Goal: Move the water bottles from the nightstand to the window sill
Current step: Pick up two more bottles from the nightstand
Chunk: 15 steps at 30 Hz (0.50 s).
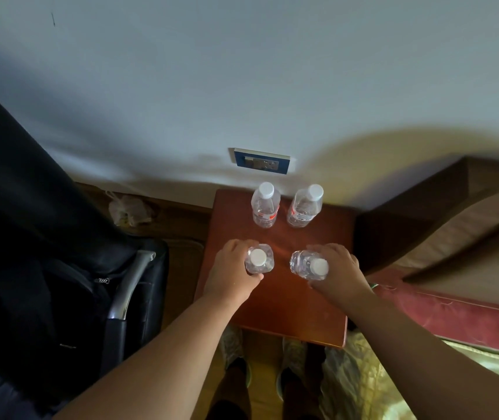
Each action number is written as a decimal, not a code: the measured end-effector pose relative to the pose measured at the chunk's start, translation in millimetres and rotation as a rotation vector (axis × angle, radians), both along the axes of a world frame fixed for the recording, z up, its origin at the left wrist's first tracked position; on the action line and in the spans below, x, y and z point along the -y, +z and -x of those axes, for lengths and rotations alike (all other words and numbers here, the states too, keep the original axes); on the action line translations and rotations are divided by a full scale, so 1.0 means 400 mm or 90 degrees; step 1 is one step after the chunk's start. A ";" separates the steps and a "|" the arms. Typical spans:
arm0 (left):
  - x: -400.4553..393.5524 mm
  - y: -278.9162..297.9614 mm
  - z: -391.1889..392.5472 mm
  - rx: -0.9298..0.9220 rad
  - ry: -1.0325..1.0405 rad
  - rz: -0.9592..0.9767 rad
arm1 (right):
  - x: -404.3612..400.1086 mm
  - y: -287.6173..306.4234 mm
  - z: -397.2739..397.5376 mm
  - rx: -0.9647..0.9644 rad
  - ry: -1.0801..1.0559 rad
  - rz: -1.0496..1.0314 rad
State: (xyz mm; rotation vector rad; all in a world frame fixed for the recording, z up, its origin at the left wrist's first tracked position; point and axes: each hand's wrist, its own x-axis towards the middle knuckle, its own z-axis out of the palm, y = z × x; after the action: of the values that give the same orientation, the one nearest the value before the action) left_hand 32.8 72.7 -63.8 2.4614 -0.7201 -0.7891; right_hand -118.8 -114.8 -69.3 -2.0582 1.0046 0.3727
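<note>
A: Where are the bottles sitting?

B: Four clear, white-capped water bottles are standing on the reddish-brown nightstand (pixel 287 310). The far-left bottle (pixel 265 206) and the far-right bottle (pixel 305 207) are standing upright near the wall, just beside each other, untouched, each wearing a red-and-white label.

A: And the near pair?

B: The person is gripping both. The left hand (pixel 230 268) is curling round the near-left bottle (pixel 258 259) from its left side, thumb wrapping the near side of the body. The right hand (pixel 337 269) is wrapping the near-right bottle (pixel 310 265) from its right side, fingers arching over the far side. Whether either bottle is lifting off the wood, one cannot tell from overhead; the near-right one is looking slightly tilted.

A: Surroundings?

B: A blue-framed wall socket (pixel 261 161) is sitting on the pale wall above the far bottles. A black chair (pixel 60 253) with a metal armrest is standing left of the nightstand, and a crumpled plastic bag (pixel 130 209) is lying on the floor near the wall. A bed (pixel 454 298) with a wooden headboard is lying to the right. The person's shoes (pixel 295 353) are showing below the nightstand's near edge.
</note>
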 end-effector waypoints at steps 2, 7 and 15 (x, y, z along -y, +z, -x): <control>0.008 -0.012 -0.003 -0.043 -0.002 -0.019 | 0.003 -0.012 0.003 0.021 -0.013 -0.022; 0.032 -0.039 -0.007 -0.130 0.025 -0.013 | -0.004 -0.024 0.000 0.059 -0.047 -0.047; 0.020 0.018 0.020 -0.051 0.006 0.014 | -0.041 0.013 -0.004 0.085 -0.077 -0.038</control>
State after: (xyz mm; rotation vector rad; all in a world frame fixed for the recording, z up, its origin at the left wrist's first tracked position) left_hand 24.9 64.7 -56.7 2.3974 -0.6836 -0.8657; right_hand -117.0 -98.5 -64.2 -1.9306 1.0196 0.1979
